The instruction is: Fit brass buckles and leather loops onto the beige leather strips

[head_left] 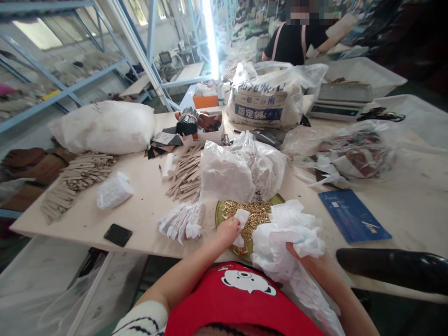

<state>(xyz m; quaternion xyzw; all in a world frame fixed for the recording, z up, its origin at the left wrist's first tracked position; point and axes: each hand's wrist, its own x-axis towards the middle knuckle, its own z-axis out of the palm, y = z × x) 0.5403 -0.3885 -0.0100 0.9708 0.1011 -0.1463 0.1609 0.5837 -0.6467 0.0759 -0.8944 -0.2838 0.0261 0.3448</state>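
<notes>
My left hand [229,232] is closed in a pinch on a small white paper piece [242,215], just above a round gold tray [219,211]. Many small gold metal pieces [257,215] cover the tray. On its right side, my right hand [301,254] reaches into a crumpled heap of thin white paper [289,228], which partly covers the tray. The paper hides most of the right fingers, so their grip does not show. Left of the tray lies a fanned row of white paper-wrapped pieces [180,221].
Around me on the table lie a phone [118,234], a white bundle [114,190], cardboard strips [189,175], a clear plastic bag [241,168] and a blue booklet [354,215]. A black curved armrest-like part [392,270] juts in at right. Another person [290,39] stands beyond the table.
</notes>
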